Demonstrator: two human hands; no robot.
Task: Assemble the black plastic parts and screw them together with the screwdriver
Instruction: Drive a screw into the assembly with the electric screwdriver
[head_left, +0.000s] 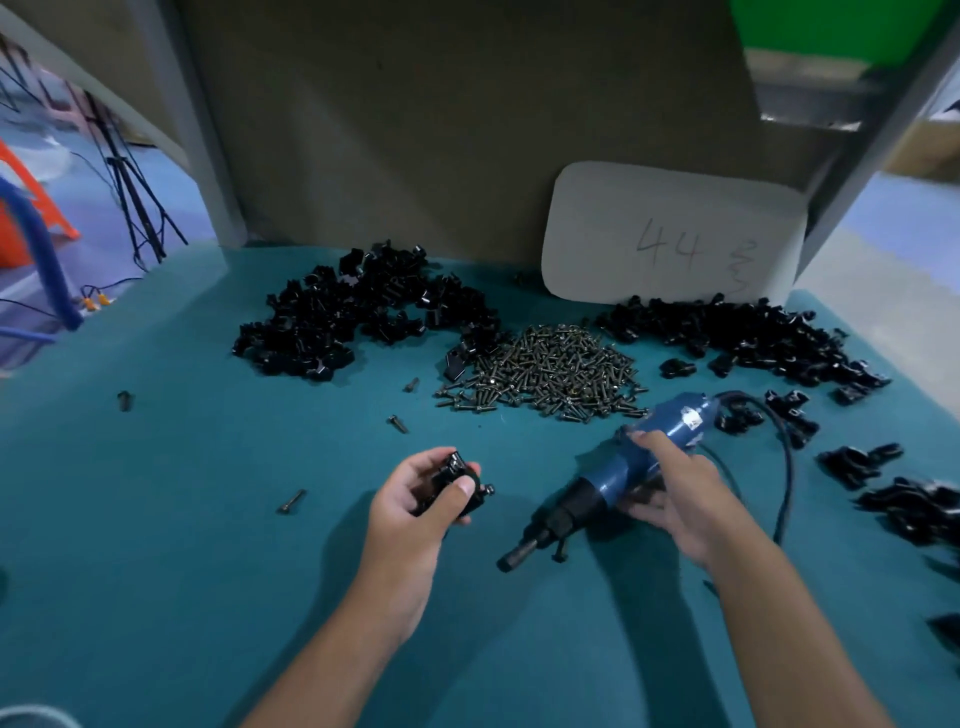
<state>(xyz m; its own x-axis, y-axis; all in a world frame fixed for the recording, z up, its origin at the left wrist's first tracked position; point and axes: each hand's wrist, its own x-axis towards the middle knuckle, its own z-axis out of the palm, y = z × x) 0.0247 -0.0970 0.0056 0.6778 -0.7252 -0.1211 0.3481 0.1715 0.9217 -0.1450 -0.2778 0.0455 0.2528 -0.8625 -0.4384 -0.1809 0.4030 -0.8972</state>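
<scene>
My left hand (426, 493) sits just left of centre frame, its fingers (464, 487) curled round a small black plastic part (457, 480) with a screw head (488, 489) poking out its right side. I judge the part to be light and rigid, with glossy faces that may slip, so I pinch it across its flat sides and keep the thumb on top, clear of the screw.

My right hand (670, 493) is right of centre, wrapped round the blue barrel of the electric screwdriver (613, 478), which slants down toward lower centre with its black nose (519, 553) just above the teal surface (182, 519). It looks the heavier thing, stiff, with a cable (784, 467) trailing off to the right that may tug, so the grip belongs mid-barrel, where it balances.

The loose screws (550, 371) are heaped at centre, small and apt to roll. Black parts lie in two piles, one in the upper middle left (358, 317) and one at upper right (748, 332), with more scattered down the right edge. A white card (670, 234) marked 44 leans behind them.
</scene>
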